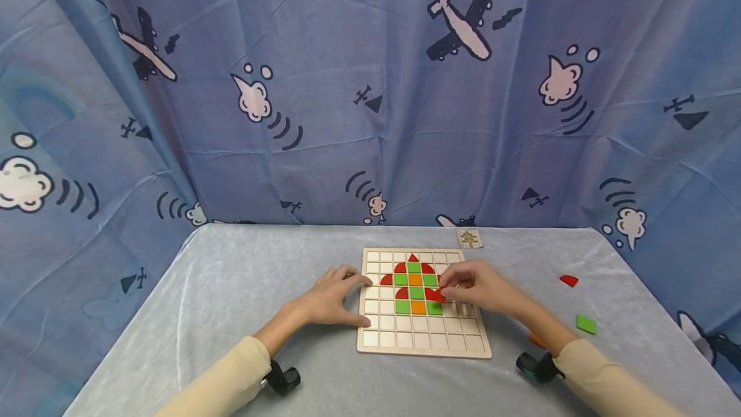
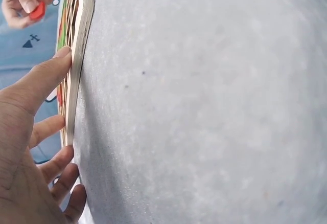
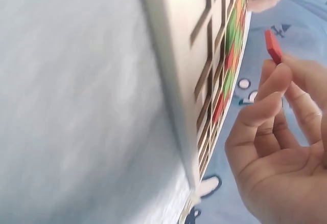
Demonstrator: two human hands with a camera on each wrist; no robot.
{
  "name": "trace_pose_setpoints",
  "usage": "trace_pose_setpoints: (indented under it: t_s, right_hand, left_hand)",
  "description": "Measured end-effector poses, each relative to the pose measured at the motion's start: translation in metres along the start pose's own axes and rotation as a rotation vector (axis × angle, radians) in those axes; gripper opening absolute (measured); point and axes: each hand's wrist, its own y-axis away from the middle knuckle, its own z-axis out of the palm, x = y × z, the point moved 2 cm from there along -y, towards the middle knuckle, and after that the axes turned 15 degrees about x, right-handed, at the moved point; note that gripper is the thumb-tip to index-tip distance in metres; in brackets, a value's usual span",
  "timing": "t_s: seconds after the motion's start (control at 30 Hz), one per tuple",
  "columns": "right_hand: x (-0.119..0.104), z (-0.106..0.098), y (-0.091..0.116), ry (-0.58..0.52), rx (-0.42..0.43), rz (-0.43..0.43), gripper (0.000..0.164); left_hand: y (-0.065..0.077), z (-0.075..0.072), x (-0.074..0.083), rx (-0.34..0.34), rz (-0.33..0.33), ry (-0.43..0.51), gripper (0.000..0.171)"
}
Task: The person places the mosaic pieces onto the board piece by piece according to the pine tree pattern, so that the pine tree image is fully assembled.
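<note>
A wooden grid board (image 1: pixel 370 340) lies on the table, its middle cells filled with red, green and orange tiles in a tree-like shape. My left hand (image 1: pixel 332 299) rests at the board's left edge, thumb and fingers spread, fingertips touching the rim. Over the right part of the pattern, my right hand (image 1: pixel 483 285) pinches a red tile (image 3: pixel 273 46) between thumb and fingertips. In the right wrist view that tile is raised above the board; its full outline is partly hidden by the fingers. My right hand covers some cells on the board's right side.
Right of the board lie a red rounded tile (image 1: pixel 569 280), a green square tile (image 1: pixel 586 324) and an orange tile (image 1: pixel 537 340) partly behind my right forearm. A small card with a tree pattern (image 1: pixel 469 238) lies behind the board. A blue printed curtain (image 1: pixel 312 114) hangs around the table.
</note>
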Motion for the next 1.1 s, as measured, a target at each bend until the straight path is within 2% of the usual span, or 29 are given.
trace_pose_setpoints:
  t_s: [0.5,0.63,0.87,1.1]
  right_hand:
    - [-0.012,0.044,-0.022,-0.073,-0.023,-0.022,0.011]
    - [-0.020,0.052,-0.026,-0.067,-0.022,-0.001,0.012]
    - [-0.025,0.063,-0.033,0.014,-0.040,0.050,0.008]
    - [-0.031,0.072,-0.039,0.019,-0.054,0.073,0.007]
  left_hand:
    - [0.000,-0.001,0.000,-0.002,-0.008,0.012,0.072]
    - [0.000,-0.001,0.001,0.005,-0.003,0.018,0.072]
    - [0.000,-0.002,0.002,0.001,-0.011,0.013,0.072]
    - [0.000,-0.003,0.003,0.002,-0.004,0.011,0.072]
